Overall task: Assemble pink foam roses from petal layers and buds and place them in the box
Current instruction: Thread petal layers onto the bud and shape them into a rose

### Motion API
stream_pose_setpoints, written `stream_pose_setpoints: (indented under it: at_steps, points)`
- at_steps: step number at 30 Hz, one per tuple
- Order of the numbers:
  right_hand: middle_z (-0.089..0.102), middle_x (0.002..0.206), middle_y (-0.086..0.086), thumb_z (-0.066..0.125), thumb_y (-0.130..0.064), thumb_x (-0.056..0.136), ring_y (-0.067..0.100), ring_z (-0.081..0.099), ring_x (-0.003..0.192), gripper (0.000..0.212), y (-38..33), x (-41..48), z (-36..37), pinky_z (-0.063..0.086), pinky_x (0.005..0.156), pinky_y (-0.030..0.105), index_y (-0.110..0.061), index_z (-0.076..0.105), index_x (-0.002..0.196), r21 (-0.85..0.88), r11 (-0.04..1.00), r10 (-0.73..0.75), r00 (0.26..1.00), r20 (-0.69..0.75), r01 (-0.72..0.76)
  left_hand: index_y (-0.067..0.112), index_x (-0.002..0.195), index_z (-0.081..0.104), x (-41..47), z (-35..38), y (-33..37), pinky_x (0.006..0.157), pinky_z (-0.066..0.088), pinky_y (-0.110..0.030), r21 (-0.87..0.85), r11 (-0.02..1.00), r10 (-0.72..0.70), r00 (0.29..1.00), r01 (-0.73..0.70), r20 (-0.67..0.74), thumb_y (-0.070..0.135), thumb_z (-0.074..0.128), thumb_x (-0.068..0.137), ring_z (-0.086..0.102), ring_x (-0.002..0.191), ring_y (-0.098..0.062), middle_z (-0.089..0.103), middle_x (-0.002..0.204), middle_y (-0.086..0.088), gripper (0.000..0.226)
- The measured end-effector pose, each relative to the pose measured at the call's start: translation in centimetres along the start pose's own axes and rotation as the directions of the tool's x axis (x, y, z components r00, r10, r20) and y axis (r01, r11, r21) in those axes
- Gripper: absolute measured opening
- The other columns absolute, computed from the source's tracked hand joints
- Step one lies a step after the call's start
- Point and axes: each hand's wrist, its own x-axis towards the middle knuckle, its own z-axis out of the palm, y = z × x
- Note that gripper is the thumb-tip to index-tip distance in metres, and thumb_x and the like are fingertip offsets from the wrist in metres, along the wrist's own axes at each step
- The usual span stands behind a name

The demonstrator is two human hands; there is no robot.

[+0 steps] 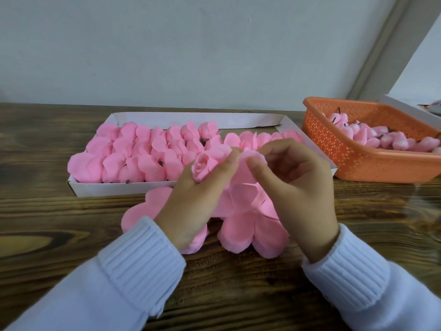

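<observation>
My left hand (195,199) grips a pink rose bud (202,166) with petals wrapped round it, held above the table. My right hand (296,187) pinches the edge of a pink petal layer (256,156) beside that bud. Flat pink petal layers (253,230) lie in a pile on the table under both hands. Behind them, a white cardboard box (114,187) holds several rows of finished pink roses (143,151).
An orange perforated plastic basket (358,161) with several pink buds (391,139) stands at the right. A white box edge (405,108) shows behind it. The wooden table (59,223) meets a pale wall at the back.
</observation>
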Motion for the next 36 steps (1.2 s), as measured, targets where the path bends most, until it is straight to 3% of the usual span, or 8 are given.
stream_pose_setpoints:
  at_steps: [4,8,12,17,22,25,30,36]
  points:
    - [0.068,0.068,-0.002,0.071,-0.011,0.08,0.015,0.064,0.06,0.006,-0.3,0.0,0.0,0.05,0.056,0.02,-0.015,0.066,0.079,-0.019,1.0,-0.016,0.999,-0.037,0.015,0.027,0.086,0.072,-0.3,0.6,0.2,0.071,0.049,-0.008,-0.006,0.998,0.06,0.998,-0.06,0.032,0.033,0.053,0.085,0.066,0.086,0.005,0.073,0.082,0.014,0.02]
    - [0.069,0.067,-0.004,0.067,-0.005,0.082,0.009,0.065,0.057,0.011,-0.5,0.0,0.2,0.05,0.056,0.018,-0.015,0.063,0.08,0.101,0.995,-0.007,1.0,-0.01,0.008,0.017,0.094,0.07,-0.3,0.7,0.1,0.071,0.051,-0.013,0.011,0.998,0.067,0.997,-0.068,0.035,0.033,0.057,0.082,0.068,0.084,-0.002,0.074,0.085,0.007,0.024]
    - [0.065,0.067,-0.006,0.057,-0.001,0.086,0.007,0.062,0.06,0.012,-0.7,-0.1,0.4,0.05,0.06,0.019,-0.012,0.061,0.083,0.185,0.982,-0.036,0.998,0.047,0.027,0.018,0.068,0.06,-0.1,0.7,0.3,0.062,0.049,-0.013,0.019,0.994,0.109,0.994,-0.109,-0.009,0.028,0.052,0.093,0.061,0.065,0.0,0.063,0.065,0.01,0.028]
    - [0.062,0.09,-0.003,0.06,-0.007,0.079,0.005,0.06,0.082,0.015,-0.4,-0.3,0.6,0.049,0.072,0.019,-0.012,0.057,0.093,0.249,0.962,0.084,0.988,0.128,-0.114,0.024,0.064,0.061,0.2,0.2,0.1,0.069,0.047,-0.031,-0.023,0.995,0.092,0.993,-0.094,-0.077,0.049,0.053,0.087,0.056,0.072,-0.02,0.053,0.068,-0.014,0.035]
    - [0.061,0.11,0.013,0.067,-0.012,0.074,0.024,0.06,0.101,0.033,0.0,-0.5,0.8,0.05,0.092,0.044,-0.013,0.053,0.104,0.184,0.945,0.211,0.935,0.285,-0.269,0.025,0.061,0.063,0.4,0.5,-0.1,0.071,0.053,-0.028,-0.145,0.988,0.036,0.993,-0.052,-0.108,0.054,0.053,0.082,0.064,0.078,-0.013,0.062,0.075,-0.001,0.037]
    - [0.063,0.101,0.007,0.069,-0.011,0.074,0.018,0.062,0.092,0.032,0.1,-0.5,0.9,0.053,0.086,0.039,-0.008,0.053,0.101,0.248,0.915,0.232,0.918,0.322,-0.318,0.026,0.061,0.062,0.4,0.7,0.0,0.077,0.053,-0.033,-0.193,0.981,-0.004,0.993,-0.018,-0.115,0.058,0.054,0.075,0.064,0.082,-0.015,0.062,0.078,0.001,0.036]
    - [0.07,0.085,0.01,0.07,-0.001,0.075,0.017,0.068,0.074,0.028,0.4,-0.7,1.2,0.056,0.067,0.027,-0.006,0.056,0.1,0.501,0.731,0.274,0.872,0.406,-0.463,0.023,0.07,0.067,-0.2,1.2,0.1,0.09,0.048,-0.064,-0.184,0.982,-0.051,0.998,0.041,-0.046,0.058,0.062,0.073,0.065,0.096,-0.047,0.066,0.096,-0.029,0.036]
    - [0.06,0.104,0.026,0.078,-0.013,0.072,0.033,0.061,0.094,0.06,0.6,0.4,0.0,0.054,0.085,0.035,0.012,0.049,0.119,0.495,0.618,0.273,0.757,0.593,-0.611,0.024,0.1,0.07,-0.2,0.1,1.1,0.092,0.054,-0.035,-0.156,0.988,0.033,0.951,0.016,0.309,0.026,0.073,0.076,0.066,0.103,-0.022,0.07,0.101,-0.006,0.024]
